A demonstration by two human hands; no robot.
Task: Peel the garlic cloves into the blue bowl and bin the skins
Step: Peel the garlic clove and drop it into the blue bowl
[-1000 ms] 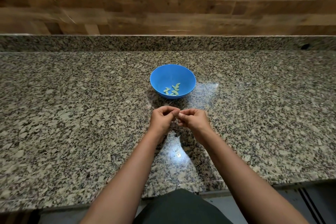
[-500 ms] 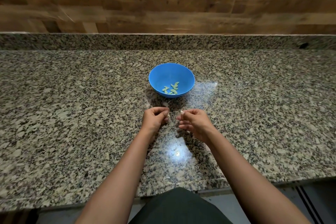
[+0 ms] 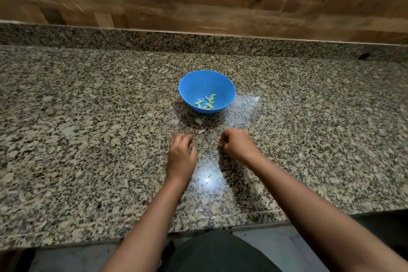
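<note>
Peeled pale-green garlic cloves (image 3: 206, 102) are seen in round blue plastic bowl (image 3: 192, 88) on speckled granite worktop (image 3: 88, 139). L hand (image 3: 182, 152) & R hand (image 3: 236, 143) are held curled, apart; contents can't be told.

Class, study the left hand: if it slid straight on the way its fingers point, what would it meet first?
Likely the pale skin scraps just ahead of the left hand, then the bowl. Blurred fingers make the exact line uncertain.

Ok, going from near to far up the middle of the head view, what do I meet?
Lone skin scrap → left hand and right hand, level → loose skin scraps → blue bowl holding peeled cloves → granite upstand → wooden wall.
</note>
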